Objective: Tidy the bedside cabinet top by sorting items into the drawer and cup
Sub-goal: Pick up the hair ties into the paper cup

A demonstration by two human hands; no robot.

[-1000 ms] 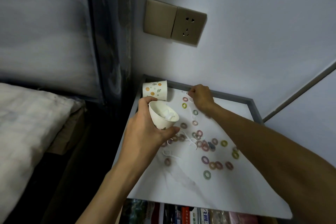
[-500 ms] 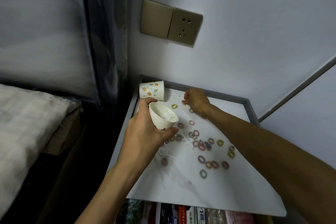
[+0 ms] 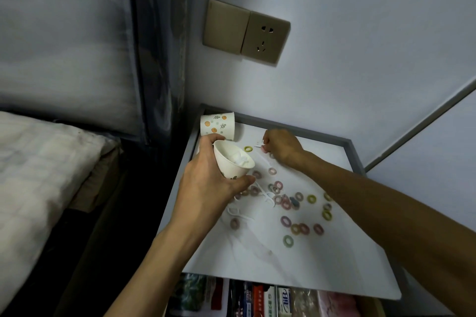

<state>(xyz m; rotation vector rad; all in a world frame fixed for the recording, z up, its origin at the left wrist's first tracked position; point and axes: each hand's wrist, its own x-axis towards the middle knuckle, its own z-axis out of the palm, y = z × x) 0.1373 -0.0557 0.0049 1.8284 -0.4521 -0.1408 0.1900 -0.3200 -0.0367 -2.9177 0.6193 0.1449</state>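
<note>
Cup (image 3: 233, 165), white paper and tilted, sits in the left grip (image 3: 206, 188), fingers and thumb wrapped round it, held above the left side of the white surface (image 3: 322, 265); pale white items lie inside it. Right grip (image 3: 280, 148), fingers curled, pinches a small white piece (image 3: 258, 146) at the far middle of the surface, just beside a yellow-green ring (image 3: 248, 149). The surface has a grey rim (image 3: 356, 154) and fills a corner of pale walls, below a brass-toned switch (image 3: 225, 26) and socket (image 3: 265, 37). A bed (image 3: 38, 175) with pale bedding lies left, past a dark curtain (image 3: 159, 59). Packets in the open drawer (image 3: 257, 298) at the near edge carry print too small to read. A second cup (image 3: 217, 123), orange-dotted, lies on its side in the far left corner. Coloured rings (image 3: 288, 221) and white cords (image 3: 265, 195) scatter across the middle.
</note>
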